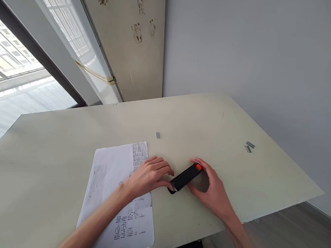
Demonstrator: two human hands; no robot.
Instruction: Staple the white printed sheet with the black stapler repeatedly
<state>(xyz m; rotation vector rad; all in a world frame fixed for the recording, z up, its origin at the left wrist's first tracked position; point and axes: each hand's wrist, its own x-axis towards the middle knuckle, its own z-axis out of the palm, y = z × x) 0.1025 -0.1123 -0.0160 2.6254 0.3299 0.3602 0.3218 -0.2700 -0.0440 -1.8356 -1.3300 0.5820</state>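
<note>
A black stapler (186,178) with an orange-red patch at one end lies at a slant just above or on the table, right of the papers. My right hand (213,191) grips it from the right, with thumb and fingers on opposite sides. At the stapler's near-left end, where some metal shows, is my left hand (149,175). Its thumb tip touches or nearly touches that end, while the other fingers are bent loosely and apart from it. Under my left wrist and forearm lie printed paper sheets (113,173), overlapping each other.
One small grey staple strip (158,135) lies beyond the papers, and several more staple strips (249,145) sit at the right. The pale table (66,162) ends at a slanted right edge. Behind it stand a refrigerator (125,53) and a grey wall (244,50).
</note>
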